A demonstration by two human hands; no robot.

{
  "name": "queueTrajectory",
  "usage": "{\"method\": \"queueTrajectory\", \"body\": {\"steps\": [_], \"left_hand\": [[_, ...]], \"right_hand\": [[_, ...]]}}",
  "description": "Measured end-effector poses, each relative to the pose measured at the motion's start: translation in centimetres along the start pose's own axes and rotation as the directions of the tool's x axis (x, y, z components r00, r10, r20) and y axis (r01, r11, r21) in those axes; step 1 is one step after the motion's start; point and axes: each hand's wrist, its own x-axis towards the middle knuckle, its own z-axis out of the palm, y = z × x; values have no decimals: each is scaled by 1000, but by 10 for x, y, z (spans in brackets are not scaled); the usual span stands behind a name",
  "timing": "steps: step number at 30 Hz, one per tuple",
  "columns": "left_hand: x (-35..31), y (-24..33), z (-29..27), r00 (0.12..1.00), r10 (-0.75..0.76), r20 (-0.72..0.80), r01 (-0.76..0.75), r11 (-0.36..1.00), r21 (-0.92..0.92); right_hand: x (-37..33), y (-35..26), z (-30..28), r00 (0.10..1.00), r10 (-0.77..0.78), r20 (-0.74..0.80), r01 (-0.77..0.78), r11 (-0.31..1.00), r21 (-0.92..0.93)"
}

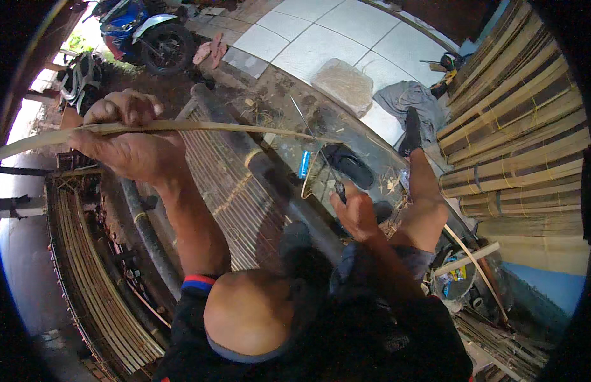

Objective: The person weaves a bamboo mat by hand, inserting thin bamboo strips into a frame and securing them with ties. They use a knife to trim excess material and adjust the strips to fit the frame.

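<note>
My left hand (127,137) is raised at the left, its fingers closed around a long, pale bamboo strip (219,127). The strip runs from the left rim, through the hand, to beyond the middle of the picture. My right hand (356,211) is closed on the dark handle of a knife (340,188). The knife's thin blade points up and to the left and crosses the strip near its far end; I cannot tell whether they touch. Under the strip stands a bamboo-slat bench (222,175) with thick, dark poles. A thin, bent bamboo piece (308,175) shows near the blade.
A black sandal (349,165) and a blue cylinder (304,163) lie beyond my right hand. A stone slab (342,84) and grey cloth (410,105) rest by white tiles (346,28). Bundled bamboo strips (518,127) stand at right. A motorbike (159,44) is at the far left.
</note>
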Motion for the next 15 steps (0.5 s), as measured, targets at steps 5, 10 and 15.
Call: {"method": "queueTrajectory", "body": {"steps": [5,10,15], "left_hand": [[-11,12,-3,988,142,54,-150,966,212],[-51,-6,34,971,234,37,-233,910,342],[-19,26,2,957,253,139,-280,934,222]], "right_hand": [[-25,-119,-34,994,-59,87,36,969,244],[-37,-126,-38,983,-183,-24,184,970,158],[-31,-140,-37,983,-129,133,100,974,205]]}}
